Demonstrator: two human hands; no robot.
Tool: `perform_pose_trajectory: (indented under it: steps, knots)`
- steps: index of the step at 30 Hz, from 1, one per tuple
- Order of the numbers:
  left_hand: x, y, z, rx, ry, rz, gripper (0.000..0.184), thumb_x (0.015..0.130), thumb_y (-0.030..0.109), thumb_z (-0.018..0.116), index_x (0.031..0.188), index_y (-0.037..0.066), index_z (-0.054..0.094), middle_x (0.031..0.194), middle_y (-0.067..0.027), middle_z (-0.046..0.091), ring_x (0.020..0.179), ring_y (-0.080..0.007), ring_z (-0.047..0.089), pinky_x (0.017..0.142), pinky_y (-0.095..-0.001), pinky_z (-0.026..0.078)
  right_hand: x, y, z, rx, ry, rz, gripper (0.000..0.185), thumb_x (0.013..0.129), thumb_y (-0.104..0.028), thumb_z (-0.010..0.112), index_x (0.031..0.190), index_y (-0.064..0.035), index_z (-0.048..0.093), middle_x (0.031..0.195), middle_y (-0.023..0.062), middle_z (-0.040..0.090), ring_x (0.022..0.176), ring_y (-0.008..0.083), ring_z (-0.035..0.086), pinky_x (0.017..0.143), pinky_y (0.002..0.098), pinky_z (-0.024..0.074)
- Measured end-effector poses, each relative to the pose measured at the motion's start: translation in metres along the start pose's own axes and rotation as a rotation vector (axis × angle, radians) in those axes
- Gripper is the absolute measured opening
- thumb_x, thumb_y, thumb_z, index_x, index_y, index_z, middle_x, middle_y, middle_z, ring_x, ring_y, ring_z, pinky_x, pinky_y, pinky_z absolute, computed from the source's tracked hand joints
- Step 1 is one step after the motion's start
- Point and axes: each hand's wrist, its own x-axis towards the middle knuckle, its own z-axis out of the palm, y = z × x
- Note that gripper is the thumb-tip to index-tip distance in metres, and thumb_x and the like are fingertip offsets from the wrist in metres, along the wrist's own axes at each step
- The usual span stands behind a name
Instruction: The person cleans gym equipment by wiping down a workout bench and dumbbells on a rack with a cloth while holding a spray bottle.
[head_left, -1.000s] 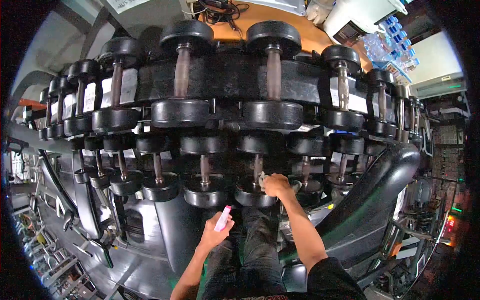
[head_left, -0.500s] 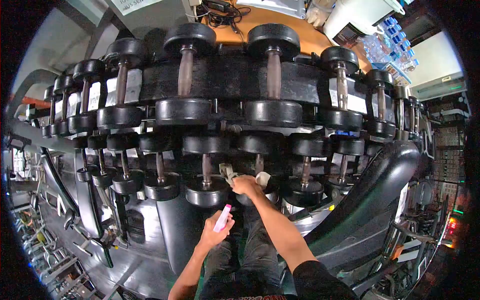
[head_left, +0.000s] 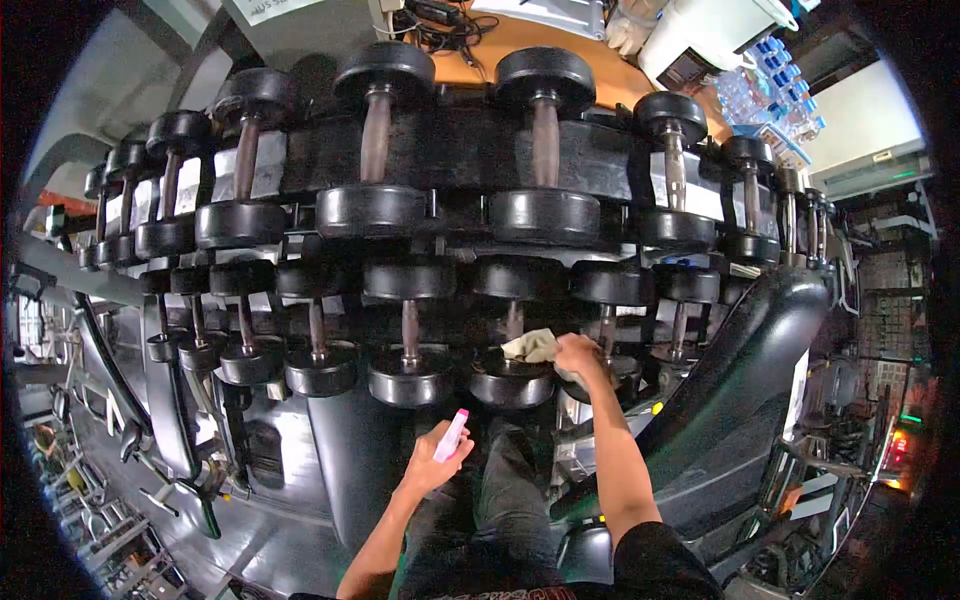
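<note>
My right hand (head_left: 578,358) is closed on a pale cloth (head_left: 532,346). The cloth lies over the near head of a black dumbbell (head_left: 512,386) in the lower row, and part of it hangs below my hand beside the neighbouring dumbbell (head_left: 609,285). Lower down and to the left, my left hand (head_left: 436,458) is wrapped round a small white and pink bottle (head_left: 452,436) with a bright pink top. That bottle is tilted, its top pointing up toward the rack. What is printed on it is too small to read.
Two rows of black dumbbells fill the rack (head_left: 465,150). Behind it, an orange-brown table (head_left: 480,38) carries cables (head_left: 440,30), a white bucket (head_left: 700,45) and water bottles (head_left: 775,90). Padded benches (head_left: 740,360) stand close on the right and left (head_left: 360,450).
My right hand has moved right with the cloth, from between two lower dumbbells to the right side of one. My left hand stays nearly in place with the bottle.
</note>
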Motion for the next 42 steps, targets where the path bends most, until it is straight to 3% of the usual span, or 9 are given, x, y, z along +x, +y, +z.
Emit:
perform_pose_trajectory:
  steps: [8,17,22,24,26,28,32,40,42]
  knots:
    - [-0.010,-0.016,0.009,0.079,0.030,0.159,0.017,0.083,0.015,0.067,0.092,0.002,0.060,0.072,-0.0096,0.062,0.060,-0.0177,0.063,0.057,-0.0303,0.049,0.051,-0.010,0.053,0.007,-0.101,0.093,0.044,0.084,-0.034,0.051,0.115,-0.0041,0.059,0.122,0.0215,0.056,0.110,0.0427,0.054,0.094,0.0522,0.0445]
    - [-0.035,0.001,0.024,0.055,0.052,-0.053,0.018,0.082,0.015,0.067,0.092,0.002,0.060,0.076,-0.0105,0.065,0.066,-0.0200,0.064,0.062,-0.0316,0.049,-0.081,0.013,0.005,0.399,0.085,-0.180,0.035,0.092,-0.030,0.050,0.109,0.0004,0.056,0.100,0.0207,0.063,0.099,0.0354,0.061,0.081,0.0443,0.0469]
    - [-0.037,-0.005,0.041,0.161,0.137,0.040,0.016,0.081,0.016,0.066,0.087,0.003,0.060,0.073,-0.0151,0.064,0.067,-0.0254,0.066,0.062,-0.0345,0.049,-0.149,0.031,0.054,0.887,0.433,0.446,0.039,0.096,-0.019,0.043,0.134,-0.0094,0.044,0.137,0.0170,0.042,0.125,0.0302,0.042,0.100,0.0355,0.0360]
    - [-0.040,0.003,0.050,0.141,0.136,0.019,0.016,0.081,0.017,0.065,0.084,0.003,0.059,0.071,-0.0164,0.062,0.068,-0.0292,0.066,0.062,-0.0353,0.049,-0.150,0.088,0.134,0.872,0.528,0.178,0.044,0.098,-0.018,0.039,0.141,-0.0147,0.035,0.145,0.0158,0.031,0.131,0.0310,0.035,0.104,0.0346,0.0319]
    - [-0.045,0.010,0.057,0.224,0.124,0.091,0.016,0.081,0.017,0.065,0.085,0.003,0.059,0.071,-0.0159,0.063,0.068,-0.0307,0.065,0.063,-0.0359,0.050,-0.144,0.118,0.198,0.456,0.574,0.182,0.040,0.097,-0.018,0.043,0.136,-0.0094,0.042,0.137,0.0192,0.042,0.124,0.0322,0.043,0.102,0.0349,0.0338]
    - [-0.046,0.002,0.066,0.255,0.128,0.141,0.017,0.081,0.018,0.066,0.085,0.003,0.059,0.071,-0.0159,0.063,0.067,-0.0311,0.065,0.063,-0.0365,0.050,-0.207,0.038,0.116,1.216,0.559,0.282,0.043,0.097,-0.029,0.046,0.127,0.0020,0.049,0.127,0.0194,0.052,0.116,0.0286,0.049,0.098,0.0342,0.0364]
    - [-0.045,-0.006,0.077,0.188,0.139,0.119,0.016,0.081,0.016,0.065,0.086,0.003,0.058,0.071,-0.0158,0.062,0.067,-0.0310,0.065,0.062,-0.0368,0.050,-0.191,0.045,0.156,1.329,0.753,0.193,0.054,0.096,-0.042,0.046,0.117,0.0074,0.053,0.114,0.0158,0.057,0.102,0.0237,0.052,0.090,0.0346,0.0388]
    - [-0.037,-0.021,0.088,0.229,0.218,0.295,0.018,0.082,0.018,0.066,0.086,0.003,0.058,0.067,-0.0085,0.061,0.060,-0.0160,0.061,0.057,-0.0308,0.047,-0.111,-0.005,0.130,0.809,0.815,0.035,0.015,0.087,-0.014,0.055,0.089,-0.0005,0.060,0.104,0.0170,0.060,0.091,0.0287,0.057,0.086,0.0381,0.0435]
    - [-0.046,-0.021,0.087,0.197,0.190,0.279,0.018,0.083,0.018,0.066,0.087,0.002,0.058,0.066,-0.0060,0.060,0.055,-0.0137,0.059,0.053,-0.0293,0.047,-0.081,-0.026,0.117,0.073,1.078,-0.657,0.013,0.078,-0.010,0.059,0.089,-0.0049,0.063,0.115,0.0132,0.060,0.111,0.0253,0.055,0.101,0.0425,0.0380]
